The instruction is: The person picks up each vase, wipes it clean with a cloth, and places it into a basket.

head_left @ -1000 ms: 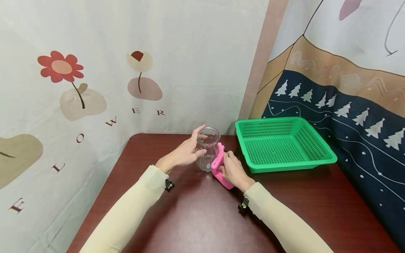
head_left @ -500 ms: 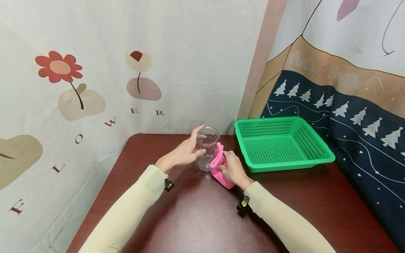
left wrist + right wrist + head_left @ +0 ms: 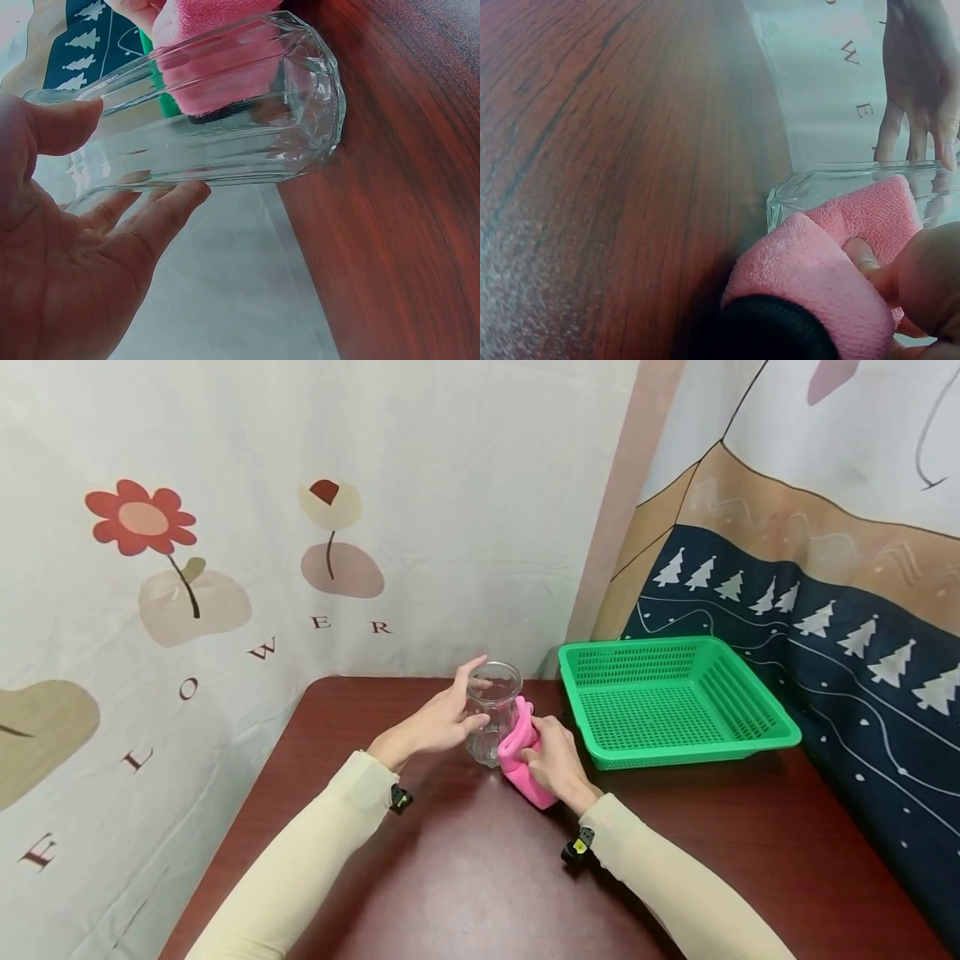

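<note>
A clear glass vase (image 3: 483, 747) with a round rim and ribbed sides stands upright on the table. My left hand (image 3: 433, 720) holds it from the left near the top, thumb on the near side and fingers on the far side, as the left wrist view of the vase (image 3: 225, 142) confirms. On the other side, my right hand (image 3: 558, 762) grips a folded pink cloth (image 3: 516, 762) and presses it against the vase's lower right wall. Fluffy texture shows on the cloth (image 3: 802, 270) in the right wrist view, where my thumb pushes into its fold.
A green perforated plastic basket (image 3: 675, 758) sits just right of my right hand, at the back of the reddish-brown table (image 3: 465, 877). Behind the table hangs a pale printed curtain (image 3: 480, 527). Another printed cloth with white trees (image 3: 813, 620) covers the right side.
The right hand and pink cloth shift only very slightly against the vase. The left hand and the vase stay in place.
</note>
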The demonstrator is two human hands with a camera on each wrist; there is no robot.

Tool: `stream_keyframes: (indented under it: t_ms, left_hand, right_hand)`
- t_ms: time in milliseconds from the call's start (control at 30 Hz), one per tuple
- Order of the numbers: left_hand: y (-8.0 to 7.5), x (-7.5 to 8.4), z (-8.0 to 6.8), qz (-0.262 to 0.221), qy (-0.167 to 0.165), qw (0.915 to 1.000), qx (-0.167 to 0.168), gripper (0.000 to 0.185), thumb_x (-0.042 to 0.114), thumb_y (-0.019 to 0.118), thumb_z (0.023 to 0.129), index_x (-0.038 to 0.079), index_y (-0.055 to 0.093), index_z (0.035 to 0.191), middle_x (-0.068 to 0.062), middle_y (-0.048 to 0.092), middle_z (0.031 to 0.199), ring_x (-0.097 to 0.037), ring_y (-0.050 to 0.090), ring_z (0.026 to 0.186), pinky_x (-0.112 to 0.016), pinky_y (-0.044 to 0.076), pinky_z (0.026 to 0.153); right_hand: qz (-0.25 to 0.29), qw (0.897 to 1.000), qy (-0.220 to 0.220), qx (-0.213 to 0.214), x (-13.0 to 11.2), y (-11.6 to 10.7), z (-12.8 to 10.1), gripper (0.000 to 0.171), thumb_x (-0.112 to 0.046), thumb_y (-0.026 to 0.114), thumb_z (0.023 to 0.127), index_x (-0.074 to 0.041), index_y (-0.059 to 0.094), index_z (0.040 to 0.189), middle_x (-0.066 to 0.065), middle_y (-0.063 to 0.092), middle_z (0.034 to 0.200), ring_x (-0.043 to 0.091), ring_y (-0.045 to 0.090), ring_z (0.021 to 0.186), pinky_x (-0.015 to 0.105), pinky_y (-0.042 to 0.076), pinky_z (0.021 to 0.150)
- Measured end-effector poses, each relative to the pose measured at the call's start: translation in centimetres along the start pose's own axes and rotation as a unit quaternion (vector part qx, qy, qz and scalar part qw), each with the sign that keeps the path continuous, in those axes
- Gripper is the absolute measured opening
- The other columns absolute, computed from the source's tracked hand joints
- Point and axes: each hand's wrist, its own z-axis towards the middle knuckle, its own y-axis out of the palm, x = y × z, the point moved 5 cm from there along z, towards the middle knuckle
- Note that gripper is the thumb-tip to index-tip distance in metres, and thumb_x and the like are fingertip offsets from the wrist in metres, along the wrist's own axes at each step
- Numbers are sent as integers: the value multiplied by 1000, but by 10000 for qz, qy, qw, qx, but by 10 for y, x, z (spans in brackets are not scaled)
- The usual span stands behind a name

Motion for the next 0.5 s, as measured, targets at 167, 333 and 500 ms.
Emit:
stream_keyframes:
  t_ms: [167, 333, 500]
  left_hand:
    - [0, -1, 0, 33, -42, 10000, 17, 95, 7, 69, 114, 11, 4, 184, -26, 59, 170, -44, 71, 146, -60, 57, 125]
    - [-1, -1, 0, 44, -23, 10000, 53, 95, 8, 69, 114, 11, 4, 184, -27, 59, 170, -44, 70, 146, -61, 56, 125]
    - [-1, -1, -2, 41, 8, 10000, 81, 93, 7, 69, 114, 11, 7, 183, -28, 60, 169, -45, 72, 145, -61, 58, 124]
  right_hand:
    - [74, 9998, -10, 166, -3, -3, 0, 54, -5, 92, 96, -2, 77, 148, 17, 76, 123, 34, 71, 113, 51, 61, 102]
    - [100, 9991, -155, 373, -10, -9, 3, 57, -5, 92, 95, -3, 77, 150, 16, 77, 120, 31, 68, 105, 45, 56, 92]
    - [157, 9978, -364, 535, -19, -14, 7, 54, -5, 93, 95, -4, 79, 147, 15, 77, 119, 30, 68, 102, 42, 54, 87]
